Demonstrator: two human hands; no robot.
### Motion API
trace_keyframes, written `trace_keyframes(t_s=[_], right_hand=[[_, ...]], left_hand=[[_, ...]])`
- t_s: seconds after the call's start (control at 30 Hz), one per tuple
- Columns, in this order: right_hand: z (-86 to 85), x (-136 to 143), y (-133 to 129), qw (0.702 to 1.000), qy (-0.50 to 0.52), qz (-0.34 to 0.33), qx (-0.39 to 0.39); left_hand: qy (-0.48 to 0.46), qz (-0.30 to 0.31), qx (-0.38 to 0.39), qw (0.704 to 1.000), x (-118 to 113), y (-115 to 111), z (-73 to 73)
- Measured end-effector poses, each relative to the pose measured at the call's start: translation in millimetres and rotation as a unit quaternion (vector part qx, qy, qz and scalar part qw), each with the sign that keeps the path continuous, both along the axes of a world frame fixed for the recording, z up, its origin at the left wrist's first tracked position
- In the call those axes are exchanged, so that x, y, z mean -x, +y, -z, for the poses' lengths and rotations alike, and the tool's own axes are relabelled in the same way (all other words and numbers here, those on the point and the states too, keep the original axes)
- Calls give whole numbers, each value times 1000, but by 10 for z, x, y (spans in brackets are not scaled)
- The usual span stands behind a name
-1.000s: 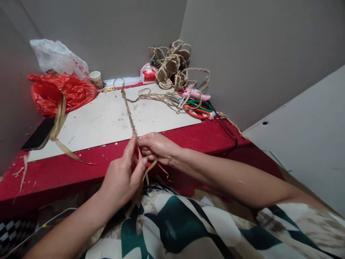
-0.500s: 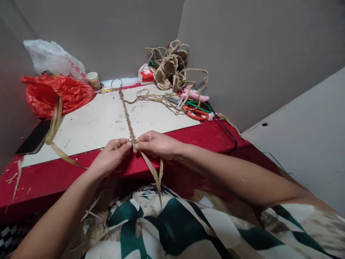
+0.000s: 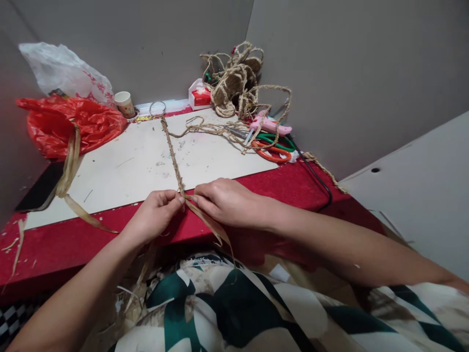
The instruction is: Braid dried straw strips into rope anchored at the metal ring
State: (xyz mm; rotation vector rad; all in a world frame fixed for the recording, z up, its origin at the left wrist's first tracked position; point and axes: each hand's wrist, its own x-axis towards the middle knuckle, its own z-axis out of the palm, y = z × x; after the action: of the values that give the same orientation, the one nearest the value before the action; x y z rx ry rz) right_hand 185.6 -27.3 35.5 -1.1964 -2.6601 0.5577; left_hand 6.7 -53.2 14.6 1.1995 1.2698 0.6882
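A thin braided straw cord [image 3: 172, 154] runs from a metal ring [image 3: 158, 108] at the back of the white board toward me. My left hand [image 3: 157, 212] pinches the cord's near end between thumb and fingers. Just to the right, my right hand [image 3: 232, 203] is closed on a straw strand that leads out of the same end. Loose flat straw strips [image 3: 210, 222] hang down from between the hands over the table's front edge. The fingertips partly cover the spot where the strands meet.
A red plastic bag [image 3: 73, 122] with straw strips, a phone [image 3: 42, 188] and a paper cup [image 3: 124, 103] stand left. Back right lie coiled straw rope [image 3: 234, 85], a tissue box [image 3: 200, 95], orange-handled scissors [image 3: 273, 154] and a pink glue gun [image 3: 271, 126]. The white board [image 3: 120, 171] covers red cloth [image 3: 252, 195].
My right hand has moved a little right, away from the left, drawing a strand out sideways. The hanging strips have swung right. My left hand stays at the cord's end.
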Motion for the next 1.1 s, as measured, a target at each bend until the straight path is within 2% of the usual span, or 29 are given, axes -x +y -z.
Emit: trace_keyframes(t_s=[0.17, 0.33, 0.43, 0.47, 0.53, 0.6, 0.63, 0.67, 0.73, 0.8, 0.83, 0.97, 1.1], right_hand=[[44, 14, -141, 996, 61, -10, 56], [185, 128, -319, 1000, -8, 11, -9], [192, 148, -412, 999, -42, 9, -24], [169, 131, -444, 998, -53, -15, -9], [82, 53, -498, 991, -62, -108, 45], [-32, -62, -509, 978, -28, -180, 102], [-84, -119, -489, 978, 15, -174, 113], [-125, -167, -451, 982, 69, -135, 109], [-153, -213, -333, 980, 185, -13, 72], [-105, -179, -192, 962, 260, 55, 58], [-60, -138, -125, 957, 271, 52, 87], [138, 49, 74, 930, 235, -6, 284], [225, 120, 168, 897, 237, 2, 374]], left_hand=[[-3, -35, -54, 998, -70, -31, 54], [-57, -53, -12, 997, -134, -70, 57], [-74, -46, 9, 996, -159, -105, 46], [-77, -49, 9, 996, -160, -113, 44], [-89, -59, 8, 994, -147, -122, 43], [-105, -65, 17, 992, -119, -125, 39], [-113, -64, 23, 991, -103, -124, 35], [-121, -61, 28, 990, -87, -123, 30], [-132, -54, 37, 989, -60, -121, 19], [-143, -44, 40, 988, -43, -117, 11], [-147, -38, 39, 988, -36, -115, 10], [-145, -20, 36, 989, -15, -109, 25], [-97, -6, 3, 995, -4, -112, 33]])
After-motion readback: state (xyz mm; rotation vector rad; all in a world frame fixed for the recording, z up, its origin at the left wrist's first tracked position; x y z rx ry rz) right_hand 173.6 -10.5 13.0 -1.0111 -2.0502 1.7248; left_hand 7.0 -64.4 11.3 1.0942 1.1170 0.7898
